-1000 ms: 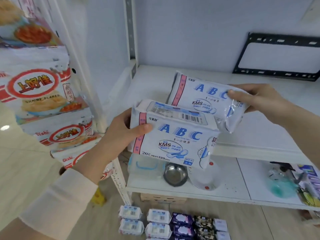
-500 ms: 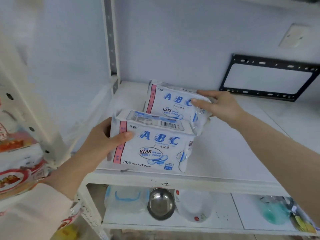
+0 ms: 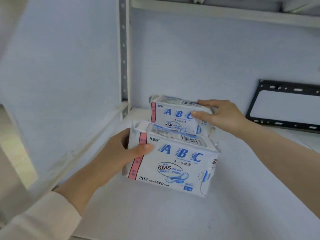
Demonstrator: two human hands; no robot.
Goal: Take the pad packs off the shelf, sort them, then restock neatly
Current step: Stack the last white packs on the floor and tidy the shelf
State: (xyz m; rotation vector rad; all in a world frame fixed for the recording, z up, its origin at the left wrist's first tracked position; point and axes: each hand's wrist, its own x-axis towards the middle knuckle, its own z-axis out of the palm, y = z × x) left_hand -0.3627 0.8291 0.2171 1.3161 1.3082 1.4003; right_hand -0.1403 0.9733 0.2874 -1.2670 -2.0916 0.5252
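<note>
Two pad packs, both on the white shelf [image 3: 242,196], left rear corner area, one in front of the other.

Near pack [image 3: 173,161]: white soft plastic wrapper, big blue "ABC" letters with dotted fade, pink band down the left edge, oval "KMS" mark, pad drawing low on the front, "20" and "320mm" printed along the bottom. Barcode label on the top face. Stands upright, front face toward the camera; whether its base fully rests on the shelf cannot be told.

Far pack [image 3: 173,116]: same design, same pink band, barcode on top. Upright, just behind the near pack and partly hidden by it, close to the back wall.

Left hand [image 3: 112,156]: grasps the near pack at its left end, thumb across the front over the pink band, fingers hidden behind. Cream sleeve [image 3: 43,220] at the wrist.

Right hand [image 3: 223,115]: grasps the far pack at its right end, thumb on the front by the "C", fingers laid over the top edge.

Grey perforated upright [image 3: 123,49] at the shelf corner. Black metal bracket [image 3: 284,108] on the wall to the right.
</note>
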